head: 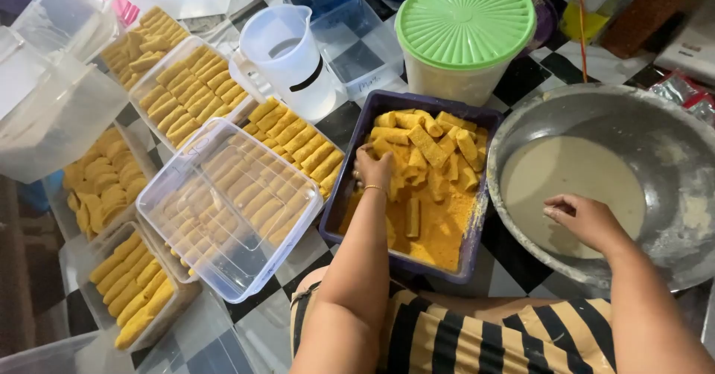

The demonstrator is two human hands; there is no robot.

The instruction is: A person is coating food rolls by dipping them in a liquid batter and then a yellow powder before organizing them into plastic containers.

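- Two bare hands work at once: the left hand (372, 167) curls closed among crumb-coated yellow sticks (428, 151) in the purple rectangular tray (337, 203), seemingly mid-breading.
- Right hand (585, 218) hovers loosely open over pale batter in the grey metal bowl (670, 121), right.
- Lifting a stick leftward to the clear plastic boxes (231, 206) likely needs a light grip.
- Left fingertips are buried.

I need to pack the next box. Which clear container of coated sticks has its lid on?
The clear container just left of the purple tray, nearest the left hand. A lid covers it; the others stand open.
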